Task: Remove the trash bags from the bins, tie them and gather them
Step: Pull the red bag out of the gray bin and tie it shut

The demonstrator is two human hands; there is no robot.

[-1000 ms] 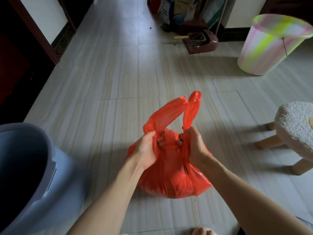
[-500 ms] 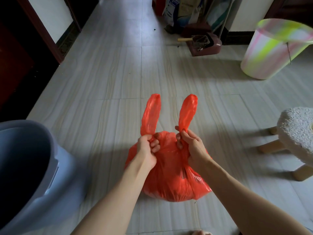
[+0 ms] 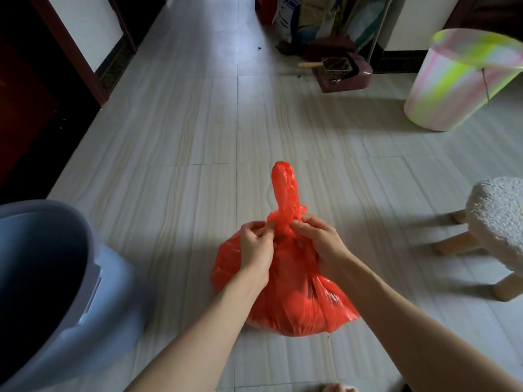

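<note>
Item 1: red trash bag [image 3: 294, 301], full, resting on the tiled floor [image 3: 181, 131] near its close edge. I see my left hand [image 3: 256, 244] and right hand [image 3: 318, 241] each pinching the gathered neck, handles [image 3: 284, 188] bunched upright between them.
Item 2: grey bin [image 3: 56, 292], floor's near-left corner.
Item 3: fuzzy white stool [image 3: 498, 219], right edge.
Item 4: pastel striped bin [image 3: 458, 80], far right.
Item 5: maroon dustpan [image 3: 342, 72], far edge.
</note>
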